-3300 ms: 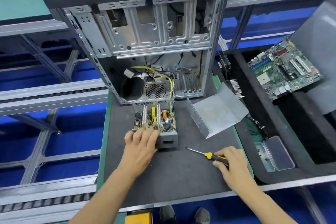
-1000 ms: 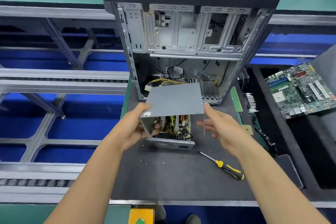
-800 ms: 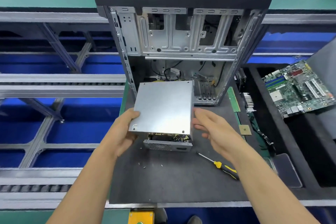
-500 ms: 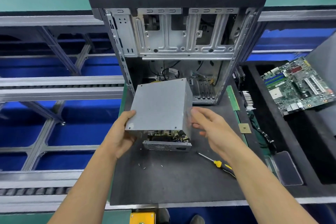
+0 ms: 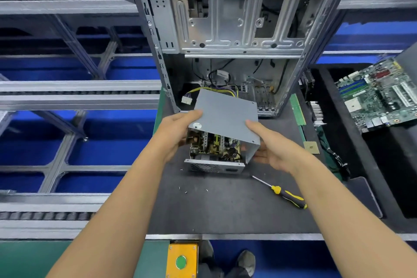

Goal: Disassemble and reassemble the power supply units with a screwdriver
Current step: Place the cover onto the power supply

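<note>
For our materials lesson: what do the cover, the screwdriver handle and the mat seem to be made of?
Cover: thin sheet metal, matte grey, crisply folded edge.
Screwdriver handle: probably plastic or rubber, yellow and black, moulded.
Mat: dark, dull, finely textured; perhaps rubber or foam.

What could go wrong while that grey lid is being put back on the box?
The cover, held tilted by the left hand and right hand, could seat crooked or pinch the yellow wires behind. Loose screws on the mat might roll away.
</note>
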Tool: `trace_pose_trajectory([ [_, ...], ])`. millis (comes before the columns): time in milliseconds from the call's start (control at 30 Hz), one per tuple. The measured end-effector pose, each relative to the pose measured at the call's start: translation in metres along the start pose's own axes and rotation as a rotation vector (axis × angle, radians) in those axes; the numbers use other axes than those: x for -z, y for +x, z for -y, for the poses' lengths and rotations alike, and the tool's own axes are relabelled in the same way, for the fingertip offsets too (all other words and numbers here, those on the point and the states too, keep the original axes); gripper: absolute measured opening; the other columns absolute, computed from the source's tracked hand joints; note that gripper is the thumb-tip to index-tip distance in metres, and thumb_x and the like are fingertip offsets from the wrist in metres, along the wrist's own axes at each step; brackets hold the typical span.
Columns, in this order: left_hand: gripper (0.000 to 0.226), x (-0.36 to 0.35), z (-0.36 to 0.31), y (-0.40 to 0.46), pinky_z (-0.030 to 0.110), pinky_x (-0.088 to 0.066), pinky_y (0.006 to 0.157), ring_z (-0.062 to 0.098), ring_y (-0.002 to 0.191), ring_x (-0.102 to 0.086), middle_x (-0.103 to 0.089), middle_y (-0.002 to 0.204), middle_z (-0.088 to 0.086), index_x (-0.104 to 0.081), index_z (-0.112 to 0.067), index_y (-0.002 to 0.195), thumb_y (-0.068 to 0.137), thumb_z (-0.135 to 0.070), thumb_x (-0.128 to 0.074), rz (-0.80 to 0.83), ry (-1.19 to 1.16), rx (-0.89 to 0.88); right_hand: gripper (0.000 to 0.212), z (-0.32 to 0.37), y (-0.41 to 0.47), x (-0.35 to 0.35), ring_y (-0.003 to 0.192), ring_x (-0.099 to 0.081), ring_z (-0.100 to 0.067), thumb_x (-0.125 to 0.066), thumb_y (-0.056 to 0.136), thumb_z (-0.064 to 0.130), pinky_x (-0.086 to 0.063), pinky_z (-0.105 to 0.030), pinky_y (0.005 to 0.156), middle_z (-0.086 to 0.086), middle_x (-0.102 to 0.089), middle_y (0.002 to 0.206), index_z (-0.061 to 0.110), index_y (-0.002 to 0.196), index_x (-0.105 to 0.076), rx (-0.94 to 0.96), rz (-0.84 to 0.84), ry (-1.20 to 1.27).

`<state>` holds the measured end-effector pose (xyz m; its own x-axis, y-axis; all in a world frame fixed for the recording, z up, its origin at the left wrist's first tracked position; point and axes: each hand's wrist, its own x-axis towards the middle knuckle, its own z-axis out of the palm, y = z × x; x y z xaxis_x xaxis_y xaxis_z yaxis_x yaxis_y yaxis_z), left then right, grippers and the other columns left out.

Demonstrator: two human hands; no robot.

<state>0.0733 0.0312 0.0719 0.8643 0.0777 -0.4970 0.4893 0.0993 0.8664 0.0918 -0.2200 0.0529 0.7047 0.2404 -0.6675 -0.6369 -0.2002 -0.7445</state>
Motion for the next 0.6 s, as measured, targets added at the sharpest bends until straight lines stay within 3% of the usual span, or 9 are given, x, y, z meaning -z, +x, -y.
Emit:
trace_pose_trajectory([
  [67, 0.057, -0.002, 0.0, -0.001, 0.04, -0.048, 0.09, 0.03, 0.094, -0.058, -0.07, 0.111, 0.0, -0.076, -0.019, 0.107, 0.064, -0.057, -0.08, 0.004, 0.003, 0.007, 0.07, -0.001, -0.001, 0.002, 0.087, -0.069, -0.022, -0.064, 0.077, 0.067, -0.052, -0.04, 0.09, -0.006, -0.073, 0.087, 0.017, 0.126, -0.06, 0.024, -0.008, 0.021],
  [133, 0.062, -0.004, 0.001, -0.002, 0.041, -0.044, 0.081, 0.03, 0.087, -0.042, -0.054, 0.106, 0.003, -0.075, -0.016, 0.109, 0.063, -0.057, -0.081, 0.049, -0.03, 0.012, 0.073, 0.0, -0.001, 0.007, 0.08, -0.067, -0.02, -0.064, 0.074, 0.069, -0.052, -0.038, 0.082, -0.006, -0.072, 0.085, 0.017, 0.125, -0.061, 0.046, -0.01, 0.019],
  [200, 0.069, -0.004, 0.001, -0.001, 0.04, -0.042, 0.077, 0.027, 0.088, -0.039, -0.049, 0.103, 0.005, -0.072, -0.013, 0.113, 0.061, -0.057, -0.081, 0.039, -0.035, 0.015, 0.066, 0.001, 0.001, 0.008, 0.079, -0.068, -0.02, -0.063, 0.077, 0.069, -0.052, -0.037, 0.08, -0.006, -0.072, 0.085, 0.02, 0.12, -0.064, 0.046, 0.007, 0.022],
  [400, 0.064, 0.006, 0.009, 0.0, 0.035, -0.051, 0.075, 0.018, 0.075, -0.062, -0.073, 0.083, -0.003, -0.071, -0.017, 0.106, 0.057, -0.058, -0.078, -0.064, -0.013, 0.047, 0.078, -0.001, 0.009, -0.003, 0.083, -0.073, -0.017, -0.068, 0.059, 0.076, -0.055, -0.037, 0.084, -0.003, -0.076, 0.093, 0.024, 0.117, -0.064, 0.006, 0.055, -0.023],
  [500, 0.046, 0.008, 0.02, 0.0, 0.028, -0.052, 0.061, 0.012, 0.062, -0.068, -0.075, 0.078, -0.003, -0.067, -0.013, 0.111, 0.078, -0.045, -0.075, -0.05, -0.073, 0.063, 0.079, -0.003, 0.013, -0.008, 0.092, -0.071, -0.02, -0.066, 0.059, 0.077, -0.05, -0.045, 0.1, -0.003, -0.076, 0.099, 0.025, 0.118, -0.064, 0.003, 0.035, -0.057],
  [600, 0.032, 0.011, 0.03, 0.0, 0.031, -0.055, 0.069, 0.015, 0.07, -0.071, -0.077, 0.086, 0.002, -0.069, -0.011, 0.109, 0.088, -0.035, -0.071, -0.065, -0.132, 0.041, 0.084, -0.004, 0.013, -0.011, 0.102, -0.069, -0.02, -0.065, 0.061, 0.078, -0.047, -0.048, 0.104, -0.003, -0.073, 0.112, 0.026, 0.127, -0.058, 0.023, 0.012, -0.088],
])
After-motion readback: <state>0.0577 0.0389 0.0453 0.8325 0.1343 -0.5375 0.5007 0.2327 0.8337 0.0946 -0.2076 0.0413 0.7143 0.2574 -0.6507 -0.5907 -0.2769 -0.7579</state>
